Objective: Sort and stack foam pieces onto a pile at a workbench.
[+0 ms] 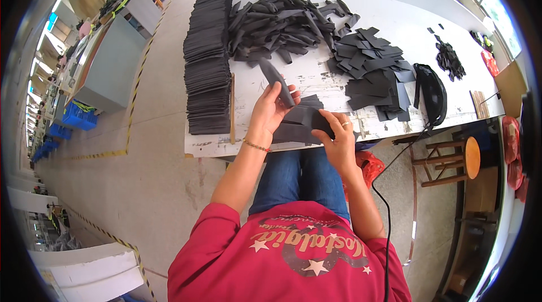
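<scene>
Several dark heaps surround the work: a tall stack at upper middle, rolled pieces right of it, flat pieces beyond. The left hand pinches one rolled dark piece at the frame's centre; the right hand touches flat sheets just below, but I cannot tell whether it grips one. A black cord hangs near a stool at right. At left, a blue crate contains yellow-green things. The white table is worn; striped tape crosses the grey floor.
</scene>
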### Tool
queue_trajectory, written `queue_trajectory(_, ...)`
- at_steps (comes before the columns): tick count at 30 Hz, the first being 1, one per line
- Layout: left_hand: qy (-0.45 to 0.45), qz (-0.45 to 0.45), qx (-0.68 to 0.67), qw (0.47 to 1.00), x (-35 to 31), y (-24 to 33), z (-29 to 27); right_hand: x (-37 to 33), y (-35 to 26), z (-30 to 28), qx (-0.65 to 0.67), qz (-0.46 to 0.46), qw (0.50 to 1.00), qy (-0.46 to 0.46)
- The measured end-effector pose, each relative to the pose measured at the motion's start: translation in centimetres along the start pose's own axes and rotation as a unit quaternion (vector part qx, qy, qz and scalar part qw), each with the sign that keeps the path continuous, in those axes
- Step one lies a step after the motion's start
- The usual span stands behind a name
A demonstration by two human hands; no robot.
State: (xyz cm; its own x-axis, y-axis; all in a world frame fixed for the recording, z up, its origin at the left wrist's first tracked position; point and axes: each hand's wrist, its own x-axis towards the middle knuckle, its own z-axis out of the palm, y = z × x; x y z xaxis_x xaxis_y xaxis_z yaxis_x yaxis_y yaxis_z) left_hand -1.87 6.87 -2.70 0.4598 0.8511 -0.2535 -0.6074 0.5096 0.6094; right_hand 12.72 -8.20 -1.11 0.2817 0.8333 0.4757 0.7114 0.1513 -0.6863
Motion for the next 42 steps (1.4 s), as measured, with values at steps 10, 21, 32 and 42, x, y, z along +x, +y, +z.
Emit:
queue_trajectory(10,0.003,0.009,-0.017,1.0,-0.5,-1.3,0.6,0.6,-0.8,0.2,-0.067,-0.085,0.994,0.023)
queue_trajectory(21,-0.024,0.012,0.035,0.999,-2.6,-1.7,2.3,1.6,-0.7,-0.5,-0.178,-0.159,0.968,0.077)
queue_trajectory(32,-0.083,0.094,-0.023,0.992,-5.5,-2.9,5.1,1.3,-2.6,1.3,-0.105,-0.097,0.987,0.073)
queue_trajectory(42,-0.102,0.099,0.033,0.989,-4.6,-2.9,3.3,0.8,-2.1,1.3,-0.039,-0.111,0.993,0.004)
